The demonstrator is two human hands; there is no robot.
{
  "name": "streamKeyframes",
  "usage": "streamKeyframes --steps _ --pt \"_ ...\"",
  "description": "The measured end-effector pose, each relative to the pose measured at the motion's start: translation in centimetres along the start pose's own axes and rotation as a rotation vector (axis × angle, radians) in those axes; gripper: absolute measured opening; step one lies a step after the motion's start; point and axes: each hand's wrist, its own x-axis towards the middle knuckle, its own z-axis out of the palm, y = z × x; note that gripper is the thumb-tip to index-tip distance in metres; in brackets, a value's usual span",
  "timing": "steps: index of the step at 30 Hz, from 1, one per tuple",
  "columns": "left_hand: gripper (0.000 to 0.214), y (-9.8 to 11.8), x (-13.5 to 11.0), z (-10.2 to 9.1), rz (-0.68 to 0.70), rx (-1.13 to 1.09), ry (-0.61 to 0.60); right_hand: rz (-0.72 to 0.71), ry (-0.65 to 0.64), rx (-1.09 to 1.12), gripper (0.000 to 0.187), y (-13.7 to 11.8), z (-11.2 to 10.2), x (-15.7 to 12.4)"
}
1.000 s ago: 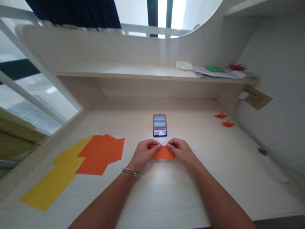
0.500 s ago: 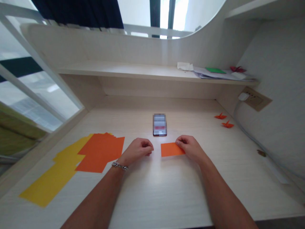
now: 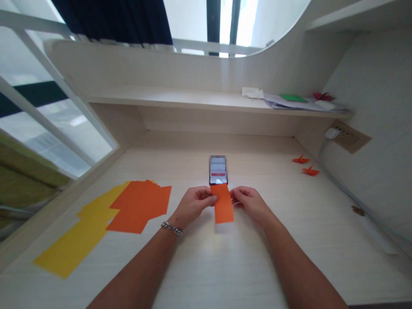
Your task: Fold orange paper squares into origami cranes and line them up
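Orange rectangular paper (image 3: pixel 224 208) runs lengthwise up lower mid-frame, left hand (image 3: pixel 193 204) pinching its left edge between fingers, right hand (image 3: pixel 252 204) at its right edge, finger hold unclear.

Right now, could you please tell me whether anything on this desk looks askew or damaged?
Mainly the yellow sheets and orange sheets at the left, overlapping unevenly rather than squarely stacked; the held orange paper shows no visible damage.

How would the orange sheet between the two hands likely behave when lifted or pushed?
The orange sheet looks thin, so it is probably very light. Pinched by the left hand at its left edge, it looks flat, suggesting some stiffness. Pushed on edge, something this thin would likely bend.
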Motion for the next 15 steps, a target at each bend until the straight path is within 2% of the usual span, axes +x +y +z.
streamKeyframes --steps 2,7,15 --pt "0.015 -0.2 0.1 -0.1 -0.043 0.014 0.008 -0.014 0.037 0.067 0.040 -0.2 -0.2 0.1" --pt "0.016 -0.6 0.0 0.3 -0.096 0.060 -0.043 -0.109 -0.019 0.016 0.035 0.0 0.4 0.0" --pt "0.019 -0.1 0.0 0.9 -0.101 0.094 0.005 -0.054 0.002 -0.004 0.025 0.6 0.6 0.1"
